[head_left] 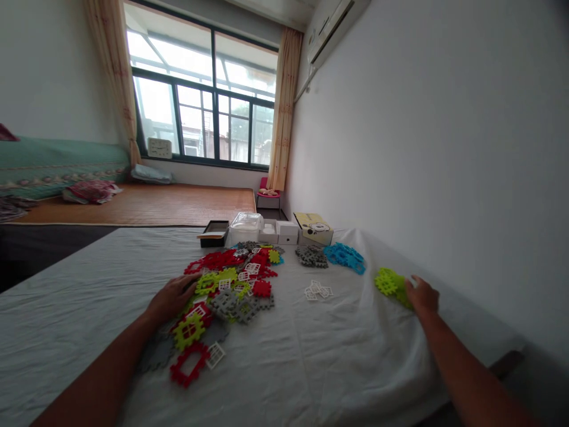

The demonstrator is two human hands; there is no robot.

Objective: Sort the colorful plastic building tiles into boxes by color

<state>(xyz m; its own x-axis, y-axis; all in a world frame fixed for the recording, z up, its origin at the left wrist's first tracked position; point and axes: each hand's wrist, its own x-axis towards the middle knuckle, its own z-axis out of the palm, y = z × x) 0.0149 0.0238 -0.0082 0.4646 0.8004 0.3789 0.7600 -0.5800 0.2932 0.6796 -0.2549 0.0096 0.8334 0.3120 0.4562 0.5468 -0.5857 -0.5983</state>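
A mixed pile of notched plastic building tiles in red, lime green and grey lies left of centre, with small white window-lattice pieces among them. My left hand rests at the pile's left edge, its fingers stretched over the green tiles. Far to the right, my right hand is at a separate heap of lime green tiles, its fingers closed at a green tile on the near side. Blur hides the exact fingertip contact.
Sorted heaps of grey tiles, blue tiles and white lattice pieces lie on the pale cloth. Behind them stand a black box, a clear plastic container, white boxes and a yellow box. A wall rises at right.
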